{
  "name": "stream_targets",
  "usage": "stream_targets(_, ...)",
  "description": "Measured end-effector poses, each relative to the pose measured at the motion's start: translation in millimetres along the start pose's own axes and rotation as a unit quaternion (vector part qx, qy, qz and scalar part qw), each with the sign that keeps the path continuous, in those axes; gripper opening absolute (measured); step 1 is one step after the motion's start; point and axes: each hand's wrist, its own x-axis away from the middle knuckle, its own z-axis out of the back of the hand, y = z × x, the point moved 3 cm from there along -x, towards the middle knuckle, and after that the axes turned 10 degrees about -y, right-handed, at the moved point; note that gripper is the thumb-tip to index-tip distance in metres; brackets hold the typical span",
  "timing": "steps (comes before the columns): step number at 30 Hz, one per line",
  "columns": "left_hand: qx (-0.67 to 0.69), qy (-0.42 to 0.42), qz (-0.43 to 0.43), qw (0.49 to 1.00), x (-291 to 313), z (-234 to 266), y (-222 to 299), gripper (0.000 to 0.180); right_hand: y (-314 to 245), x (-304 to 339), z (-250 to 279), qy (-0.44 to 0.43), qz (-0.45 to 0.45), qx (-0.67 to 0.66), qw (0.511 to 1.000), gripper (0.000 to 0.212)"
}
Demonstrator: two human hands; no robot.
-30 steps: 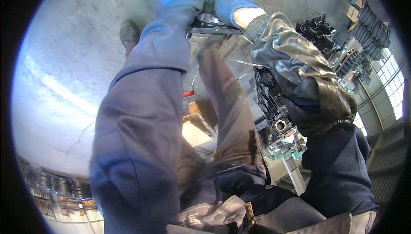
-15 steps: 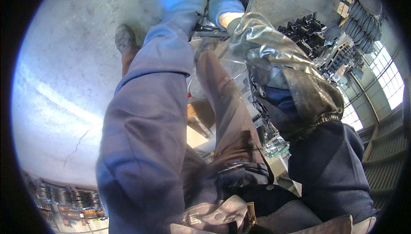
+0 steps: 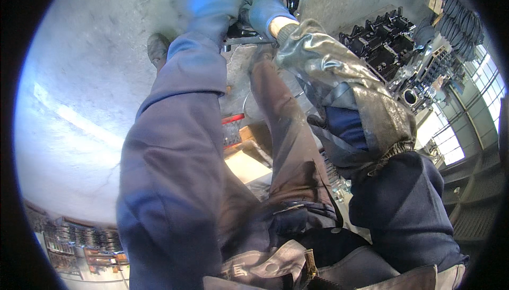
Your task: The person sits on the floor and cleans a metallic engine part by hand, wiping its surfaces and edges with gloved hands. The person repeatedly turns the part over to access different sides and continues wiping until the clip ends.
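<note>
My right hand (image 3: 266, 14), in a blue work glove, reaches down into a dark metal housing (image 3: 251, 40) shaped like an open box with a pale machined rim. Its fingers are curled toward the dark inner parts; what they grip, if anything, is hidden. At the housing's left side is my left hand (image 3: 209, 1), also blue-gloved, under a hazy blue smear that hides its fingers. Over the right forearm runs a shiny dark protective sleeve (image 3: 318, 51), while a blue work sleeve (image 3: 175, 120) covers the left arm.
Several black metal castings (image 3: 379, 41) stand on the floor to the right, with machined metal parts (image 3: 424, 80) beside them. Below, between my arms, are a red-edged crate (image 3: 232, 123) and cardboard (image 3: 248, 167). My shoe (image 3: 158, 47) shows left of my left arm.
The view has shifted, so the housing and both hands sit slightly further left. My right hand has turned a little and its fingers reach toward the housing's left inner side.
</note>
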Motion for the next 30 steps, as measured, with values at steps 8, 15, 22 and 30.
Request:
stream_targets(8, -0.090, 0.021, -0.163, 0.982, -2.9, 1.7, -6.8, 0.033, 23.2, 16.6, -4.1, 0.006, 0.164, -0.195, 0.967, 0.028)
stream_targets(15, -0.087, 0.001, -0.082, 0.993, -4.1, -1.8, -22.9, 0.034, 28.4, 25.5, -16.1, 0.108, 0.134, -0.205, 0.964, 0.026)
stream_targets(22, 0.066, -0.052, -0.038, 0.996, -13.2, -3.4, -38.1, 0.027, 28.0, -6.8, -9.0, 0.044, 0.006, -0.312, 0.949, 0.038)
stream_targets(30, 0.245, -0.060, -0.017, 0.968, -9.2, -7.1, -39.4, 0.026, 21.8, -80.6, -29.9, 0.046, 0.061, -0.196, 0.978, 0.052)
